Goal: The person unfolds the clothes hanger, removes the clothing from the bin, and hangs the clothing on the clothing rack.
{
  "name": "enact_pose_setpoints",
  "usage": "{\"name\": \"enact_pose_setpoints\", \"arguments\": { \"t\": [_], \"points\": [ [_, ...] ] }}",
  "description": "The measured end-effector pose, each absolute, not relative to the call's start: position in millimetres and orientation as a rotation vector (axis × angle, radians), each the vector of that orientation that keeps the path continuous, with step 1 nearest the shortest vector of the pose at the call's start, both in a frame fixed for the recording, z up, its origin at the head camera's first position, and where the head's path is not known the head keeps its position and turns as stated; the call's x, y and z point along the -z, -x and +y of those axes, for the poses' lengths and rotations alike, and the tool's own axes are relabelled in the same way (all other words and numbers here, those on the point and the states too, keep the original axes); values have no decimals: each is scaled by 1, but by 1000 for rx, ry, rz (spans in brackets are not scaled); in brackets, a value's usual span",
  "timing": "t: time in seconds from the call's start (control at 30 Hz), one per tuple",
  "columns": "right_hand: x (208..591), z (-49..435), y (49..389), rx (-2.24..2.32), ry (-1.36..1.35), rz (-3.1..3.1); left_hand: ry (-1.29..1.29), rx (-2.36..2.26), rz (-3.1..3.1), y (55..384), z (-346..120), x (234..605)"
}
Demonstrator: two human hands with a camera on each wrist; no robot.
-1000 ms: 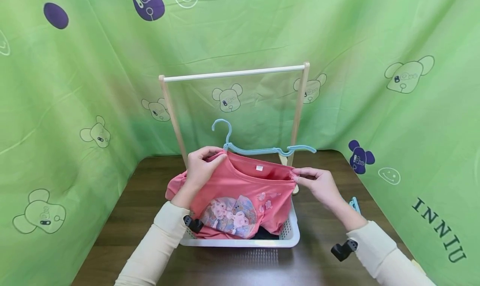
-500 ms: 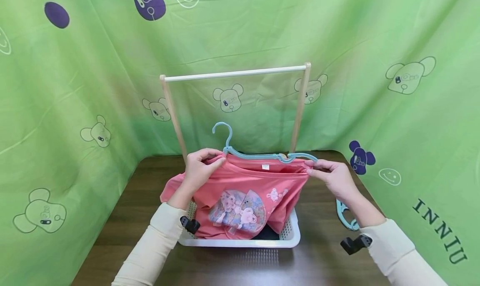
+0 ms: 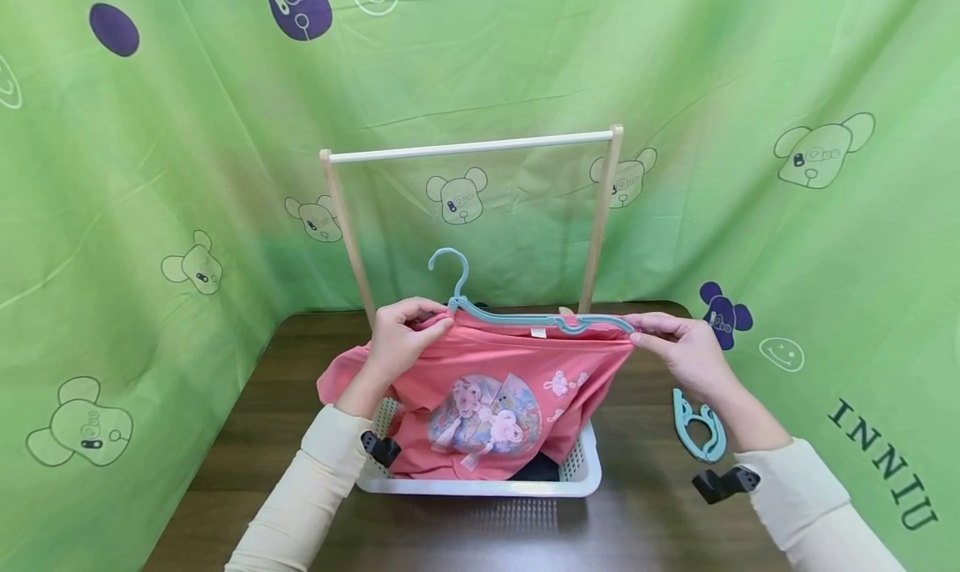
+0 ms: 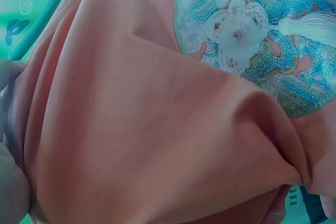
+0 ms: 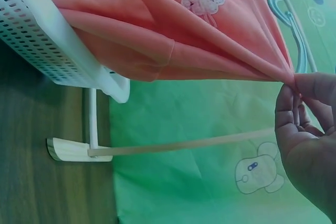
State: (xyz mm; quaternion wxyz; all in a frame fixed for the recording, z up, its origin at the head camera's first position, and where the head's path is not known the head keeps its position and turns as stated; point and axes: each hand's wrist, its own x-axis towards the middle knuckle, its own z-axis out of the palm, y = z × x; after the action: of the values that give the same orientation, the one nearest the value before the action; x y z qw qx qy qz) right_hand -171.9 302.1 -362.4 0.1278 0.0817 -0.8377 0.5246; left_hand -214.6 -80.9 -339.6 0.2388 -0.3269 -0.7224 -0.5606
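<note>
A pink T-shirt with a round bear patch is stretched between both hands above a white basket. My left hand pinches the left side of its neckline, close to the hook end of a light blue hanger. At the right end of the neckline my right hand pinches the cloth between thumb and fingers, as the right wrist view shows of that hand. The hanger lies along the neck opening, its right arm tip close by the right fingertips. Its left arm is hidden inside the shirt.
A folded light blue hanger lies on the wooden table, right of the basket. Behind the shirt stands a rack with a white bar and wooden posts. Dark cloth shows inside the basket. Green printed curtains surround the table.
My right hand has moved right, pulling the neckline wider until it stretches past the hanger's right arm. The hanger has dropped slightly into the neck opening. My left hand has hardly moved.
</note>
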Motion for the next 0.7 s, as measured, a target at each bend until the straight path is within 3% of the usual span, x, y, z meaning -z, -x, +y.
{"name": "enact_pose_setpoints", "arguments": {
  "t": [0.7],
  "points": [
    [349, 292, 171, -1489, -282, -2489, 962, 1374, -1932, 216, -78, 341]
  ]
}}
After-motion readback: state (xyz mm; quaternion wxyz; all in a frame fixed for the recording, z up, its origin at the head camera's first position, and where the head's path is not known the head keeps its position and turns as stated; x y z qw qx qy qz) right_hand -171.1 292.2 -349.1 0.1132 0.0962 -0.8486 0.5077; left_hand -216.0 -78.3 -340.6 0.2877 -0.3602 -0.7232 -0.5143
